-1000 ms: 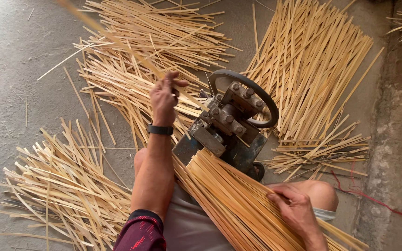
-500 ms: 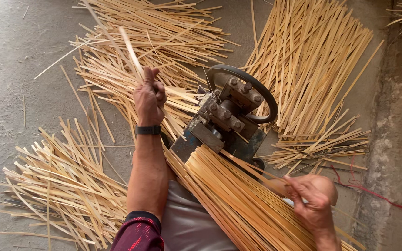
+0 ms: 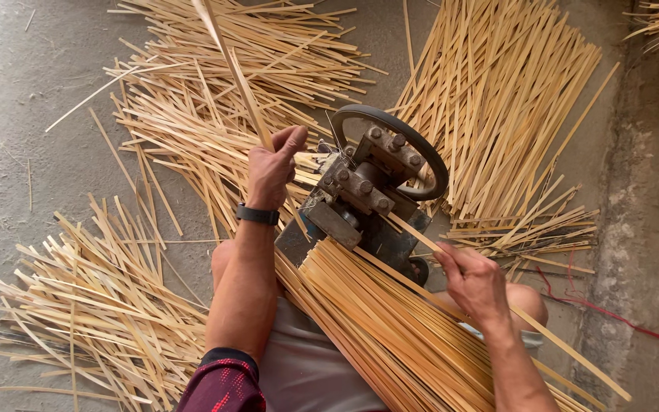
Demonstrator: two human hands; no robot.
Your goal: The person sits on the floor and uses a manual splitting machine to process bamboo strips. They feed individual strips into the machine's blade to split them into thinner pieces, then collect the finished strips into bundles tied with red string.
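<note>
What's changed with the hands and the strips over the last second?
The left hand has drawn a thin bamboo strip out of the small metal machine and lifted it up and away over the far pile. The right hand has come off the lap bundle and taken hold of a single strip, its tip at the machine. The machine and the floor piles stayed put.

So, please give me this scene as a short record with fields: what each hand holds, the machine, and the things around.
left hand: left hand raised, gripping a thin bamboo strip that runs up and away
right hand: right hand pinches a bamboo strip at the machine's near side
machine: small metal machine with a dark hand wheel, on the floor
lap: thick bundle of strips lying across the person's legs
surroundings: loose strip piles scattered on the concrete floor
wrist: dark band on the left wrist
</note>
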